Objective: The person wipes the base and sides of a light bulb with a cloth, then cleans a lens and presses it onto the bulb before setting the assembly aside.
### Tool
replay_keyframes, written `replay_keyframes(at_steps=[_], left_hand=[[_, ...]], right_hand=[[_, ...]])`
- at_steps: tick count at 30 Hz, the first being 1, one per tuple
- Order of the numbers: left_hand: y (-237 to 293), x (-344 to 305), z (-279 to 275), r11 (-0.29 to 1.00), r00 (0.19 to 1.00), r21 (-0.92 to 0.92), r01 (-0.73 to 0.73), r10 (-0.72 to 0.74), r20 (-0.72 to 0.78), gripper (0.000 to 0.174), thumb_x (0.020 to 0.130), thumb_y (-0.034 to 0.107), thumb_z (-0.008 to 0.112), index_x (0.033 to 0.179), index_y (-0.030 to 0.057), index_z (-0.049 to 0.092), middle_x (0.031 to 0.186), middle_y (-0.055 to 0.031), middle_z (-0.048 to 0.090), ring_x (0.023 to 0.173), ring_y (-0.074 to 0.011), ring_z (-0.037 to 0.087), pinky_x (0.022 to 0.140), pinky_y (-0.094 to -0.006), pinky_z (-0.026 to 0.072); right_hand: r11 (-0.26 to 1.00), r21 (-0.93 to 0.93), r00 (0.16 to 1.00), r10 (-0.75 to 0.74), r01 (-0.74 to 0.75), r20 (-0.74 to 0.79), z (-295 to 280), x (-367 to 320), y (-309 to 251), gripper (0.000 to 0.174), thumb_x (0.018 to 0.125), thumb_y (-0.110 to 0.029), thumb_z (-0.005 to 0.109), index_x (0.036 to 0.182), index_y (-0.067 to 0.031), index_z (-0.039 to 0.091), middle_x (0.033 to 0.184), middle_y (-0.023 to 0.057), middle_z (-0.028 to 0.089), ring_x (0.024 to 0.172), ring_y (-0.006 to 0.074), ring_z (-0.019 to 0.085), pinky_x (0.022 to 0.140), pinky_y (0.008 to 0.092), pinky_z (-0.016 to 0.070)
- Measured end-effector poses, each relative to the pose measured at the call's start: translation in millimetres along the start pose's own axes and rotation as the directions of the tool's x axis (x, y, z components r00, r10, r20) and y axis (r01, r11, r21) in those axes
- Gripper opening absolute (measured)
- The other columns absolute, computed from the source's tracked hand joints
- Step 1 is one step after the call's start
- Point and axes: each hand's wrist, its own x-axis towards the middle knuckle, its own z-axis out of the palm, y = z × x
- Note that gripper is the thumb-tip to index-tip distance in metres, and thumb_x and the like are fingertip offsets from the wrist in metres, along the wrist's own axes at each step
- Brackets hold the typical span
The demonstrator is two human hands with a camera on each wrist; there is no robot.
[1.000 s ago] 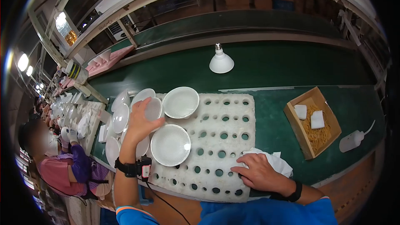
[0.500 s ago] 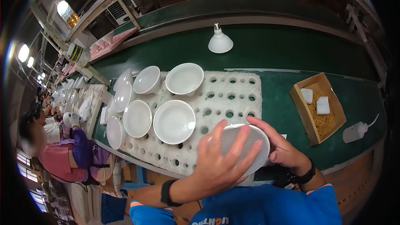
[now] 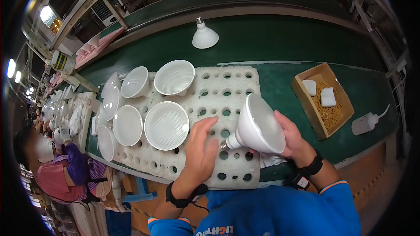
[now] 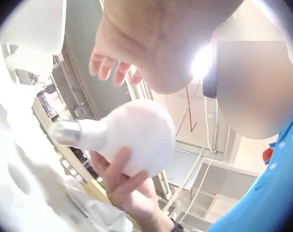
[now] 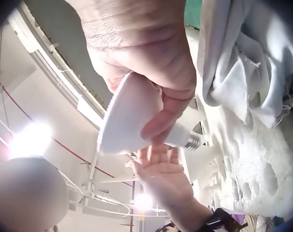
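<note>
My right hand [image 3: 292, 137] grips a white reflector light bulb [image 3: 258, 124] around its wide cone. The bulb lies tilted, its lens facing right and its metal screw base [image 3: 224, 144] pointing left. In the right wrist view, the fingers [image 5: 161, 123] wrap the cone. Just left of the screw base, my left hand [image 3: 200, 150] is held with fingers extended and nothing in it. Below both hands is a white foam board [image 3: 214, 102] with rows of holes. Several similar bulbs, including one with a ribbed lens [image 3: 167, 124], stand lens-up on its left part.
Another bulb [image 3: 205, 38] rests lens-down on the green surface behind the board. At right are a cardboard box [image 3: 302, 105] with rubber bands and white blocks, and a squeeze bottle [image 3: 364, 123]. A white cloth [image 5: 248, 63] lies by my right hand. Another person [image 3: 57, 172] works at far left.
My left hand has come from the standing bulbs to the right and off the held bulb. The bulb has turned from lens-up to sideways in my right hand, which earlier rested on the cloth.
</note>
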Motion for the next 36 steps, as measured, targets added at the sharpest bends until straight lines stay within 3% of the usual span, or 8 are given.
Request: replay_keyframes(at_steps=[1, 6, 9, 11, 14, 19, 26, 36], left_hand=[[-3.9, -3.9, 4.3, 0.965, 0.983, -0.19, 0.18, -0.171, 0.062, 0.049, 0.091, 0.026, 0.053, 0.13, -0.0029, 0.043, 0.112, -0.0177, 0.056, 0.104, -0.0261, 0.054, 0.091, -0.0361, 0.0425], [-15.6, -17.2, 25.7, 0.53, 0.821, -0.637, 0.56, -0.457, 0.342, 0.047, 0.1, 0.037, 0.039, 0.125, -0.0017, 0.045, 0.094, -0.0084, 0.058, 0.075, -0.0093, 0.052, 0.068, -0.0225, 0.043], [-18.9, -19.5, 20.2, 0.613, 0.82, -0.589, 0.527, -0.549, 0.163, 0.034, 0.099, 0.023, 0.039, 0.118, -0.0024, 0.049, 0.096, -0.008, 0.057, 0.078, -0.0067, 0.051, 0.069, -0.0221, 0.0445], [-23.4, -23.1, 18.2, 0.762, 0.863, -0.477, 0.438, -0.505, -0.014, 0.032, 0.099, 0.023, 0.04, 0.115, -0.0019, 0.05, 0.095, -0.0071, 0.057, 0.077, -0.0063, 0.05, 0.067, -0.0215, 0.0437], [-32.9, -30.4, 17.8, 0.855, 0.882, -0.36, 0.374, -0.448, -0.146, 0.03, 0.099, 0.023, 0.04, 0.111, -0.0005, 0.053, 0.092, -0.0055, 0.057, 0.073, -0.005, 0.047, 0.064, -0.0199, 0.0406], [-47.4, -29.8, 20.3, 0.758, 0.783, -0.475, 0.447, -0.588, -0.201, 0.028, 0.098, 0.023, 0.043, 0.094, 0.0002, 0.059, 0.075, -0.0018, 0.055, 0.063, -0.0039, 0.044, 0.057, -0.0196, 0.0376], [-62.7, -34.0, 25.5, 0.736, 0.752, -0.544, 0.402, -0.604, -0.262, 0.029, 0.097, 0.02, 0.045, 0.079, 0.0007, 0.056, 0.068, -0.0012, 0.054, 0.055, -0.0043, 0.042, 0.05, -0.0197, 0.0344], [-63.2, -33.3, 28.8, 0.724, 0.737, -0.58, 0.375, -0.612, -0.287, 0.029, 0.096, 0.019, 0.045, 0.077, 0.0003, 0.054, 0.068, -0.002, 0.054, 0.055, -0.0048, 0.042, 0.052, -0.0204, 0.0359]], right_hand=[[0.991, 0.088, 0.964, 0.077, -0.102, 0.254, -9.3, 2.4, -2.8, 0.063, 0.099, -0.05, 0.024, 0.14, -0.004, 0.032, 0.125, 0.0203, 0.053, 0.099, 0.0371, 0.063, 0.077, 0.0389, 0.0571], [0.984, 0.082, 0.988, 0.156, -0.156, 0.013, -16.1, 16.2, 5.7, 0.063, 0.097, -0.053, 0.027, 0.139, -0.0072, 0.036, 0.122, 0.0192, 0.056, 0.093, 0.0358, 0.065, 0.061, 0.0313, 0.0552], [0.964, -0.256, 0.978, 0.022, -0.076, -0.206, -10.2, 24.2, 5.9, 0.051, 0.097, -0.04, 0.04, 0.137, -0.008, 0.04, 0.124, 0.0158, 0.054, 0.09, 0.027, 0.065, 0.066, 0.0268, 0.0528], [0.778, -0.615, 0.95, -0.274, 0.127, -0.15, -15.8, 28.9, 10.3, 0.042, 0.095, -0.025, 0.05, 0.134, -0.008, 0.045, 0.124, 0.013, 0.053, 0.084, 0.0182, 0.064, 0.071, 0.0236, 0.051], [0.548, -0.83, 0.964, -0.26, 0.108, -0.046, 5.9, 13.8, -4.8, 0.041, 0.088, -0.009, 0.056, 0.128, -0.0062, 0.051, 0.119, 0.009, 0.051, 0.079, 0.0073, 0.058, 0.076, 0.0195, 0.0477], [0.462, -0.873, 0.967, -0.252, 0.154, 0.037, 14.7, 10.6, 4.1, 0.041, 0.074, -0.005, 0.071, 0.112, -0.0046, 0.055, 0.104, 0.0061, 0.05, 0.083, 0.0072, 0.051, 0.065, 0.0207, 0.0508], [0.256, -0.958, 0.985, -0.147, 0.125, 0.09, 48.5, 7.9, -3.9, 0.076, 0.066, 0.002, 0.07, 0.136, -0.0099, 0.042, 0.102, 0.0021, 0.045, 0.086, 0.0078, 0.051, 0.069, 0.0183, 0.0507], [0.37, -0.928, 0.998, -0.052, 0.046, 0.028, 50.9, 16.7, -7.0, 0.078, 0.066, -0.003, 0.068, 0.138, -0.0136, 0.039, 0.085, -0.0007, 0.043, 0.074, 0.0084, 0.047, 0.07, 0.0216, 0.0422]])
